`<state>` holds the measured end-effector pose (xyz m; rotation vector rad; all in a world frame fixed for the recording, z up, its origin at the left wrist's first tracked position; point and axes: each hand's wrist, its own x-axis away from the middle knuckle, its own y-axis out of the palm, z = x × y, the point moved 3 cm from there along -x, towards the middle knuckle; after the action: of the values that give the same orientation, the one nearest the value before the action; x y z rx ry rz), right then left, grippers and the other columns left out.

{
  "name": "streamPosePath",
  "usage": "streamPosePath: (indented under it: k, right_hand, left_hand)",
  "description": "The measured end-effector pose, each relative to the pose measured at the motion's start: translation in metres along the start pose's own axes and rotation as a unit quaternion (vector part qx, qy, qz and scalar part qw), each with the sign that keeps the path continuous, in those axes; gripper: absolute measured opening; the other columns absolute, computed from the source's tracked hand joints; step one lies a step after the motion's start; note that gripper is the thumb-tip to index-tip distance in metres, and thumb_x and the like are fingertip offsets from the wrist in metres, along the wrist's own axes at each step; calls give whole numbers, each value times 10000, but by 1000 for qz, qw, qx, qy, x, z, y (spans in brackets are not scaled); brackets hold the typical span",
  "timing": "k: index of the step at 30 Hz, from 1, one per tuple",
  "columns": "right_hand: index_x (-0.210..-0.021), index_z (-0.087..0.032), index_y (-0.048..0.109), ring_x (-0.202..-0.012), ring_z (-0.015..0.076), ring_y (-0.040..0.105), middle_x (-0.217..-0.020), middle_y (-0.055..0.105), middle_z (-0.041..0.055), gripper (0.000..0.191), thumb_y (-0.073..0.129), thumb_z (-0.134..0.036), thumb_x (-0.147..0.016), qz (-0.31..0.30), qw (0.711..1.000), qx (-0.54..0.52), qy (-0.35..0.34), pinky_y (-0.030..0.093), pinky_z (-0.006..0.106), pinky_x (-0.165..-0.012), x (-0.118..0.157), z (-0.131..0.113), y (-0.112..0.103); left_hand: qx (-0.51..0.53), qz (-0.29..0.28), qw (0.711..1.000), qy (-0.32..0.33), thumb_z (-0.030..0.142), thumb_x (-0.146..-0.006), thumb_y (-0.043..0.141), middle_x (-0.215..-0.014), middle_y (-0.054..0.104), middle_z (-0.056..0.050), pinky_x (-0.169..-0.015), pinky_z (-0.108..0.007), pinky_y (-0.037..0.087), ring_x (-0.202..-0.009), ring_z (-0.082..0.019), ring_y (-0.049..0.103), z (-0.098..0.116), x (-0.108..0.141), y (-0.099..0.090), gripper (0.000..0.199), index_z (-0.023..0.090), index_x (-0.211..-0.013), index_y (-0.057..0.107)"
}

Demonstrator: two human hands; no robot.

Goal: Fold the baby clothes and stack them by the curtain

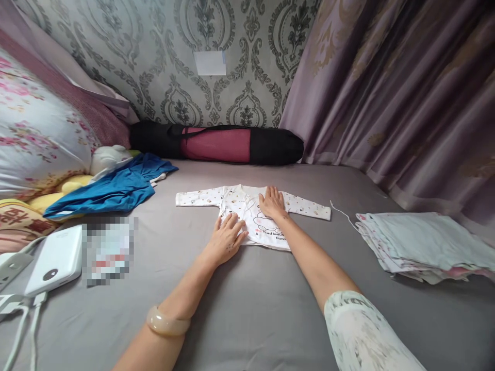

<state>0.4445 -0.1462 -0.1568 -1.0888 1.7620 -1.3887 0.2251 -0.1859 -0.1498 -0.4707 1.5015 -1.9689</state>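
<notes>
Left hand: the person's left hand [228, 239] lies palm down, fingers slightly spread, on the lower left edge of the small white shirt [257, 226], seemingly to hold the hem flat.
Right hand: the right hand [273, 202] rests flat on the upper chest near the shoulder, fingers extended, pinching nothing; the two hands sit diagonally, which probably keeps the cloth taut between them.
Shirt: it lies face up on the grey sheet [247, 319], both sleeves stretched out sideways, so its full outline shows.
Right side: a stack of folded cloth [425, 245] sits apart, likely out of the way yet within reach.
Left side: a white power bank [58, 260] lies beside a pixelated patch, whose contents cannot be made out; a blue cloth [112, 188] lies beyond.
Wall: a long black-and-red bag [216, 144] lies along it, presumably to save room.
</notes>
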Motion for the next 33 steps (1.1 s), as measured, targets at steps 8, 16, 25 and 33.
streamPosePath:
  k: [8,16,25,33]
  right_hand:
    - [-1546,-42,185,-1499,236,53,-1629,107,130,693,131,-454,-991,-47,997,-26,-62,40,402,-1206,6,8,-4]
    - [-1561,-157,192,-1502,243,1,-1637,42,105,666,184,-497,-989,-100,980,-2,-173,-12,506,-1190,71,6,-10]
    - [-1566,-179,185,-1503,217,7,-1637,71,71,639,126,-483,-1007,-121,964,14,-238,-31,480,-1197,137,-2,-13]
    - [-1528,-109,290,-1494,227,122,-1610,202,124,638,198,-453,-999,-132,965,-1,-227,39,456,-1206,170,-29,-31]
  left_hand:
    - [12,15,1000,7,409,-1010,321,-1400,486,-84,-1151,-550,224,-1401,-245,350,2,0,-4,295,259,-1145,537]
    - [26,24,999,17,328,-994,362,-1374,487,-82,-1152,-541,207,-1382,-238,364,-3,2,-5,241,273,-1155,532]
    - [53,48,997,26,283,-963,407,-1339,520,-81,-1156,-545,204,-1365,-244,388,-9,5,-1,249,278,-1149,573]
    - [171,199,962,-78,140,-912,348,-1200,643,-91,-1034,-373,414,-1139,-203,588,-26,-2,-17,354,200,-1188,562]
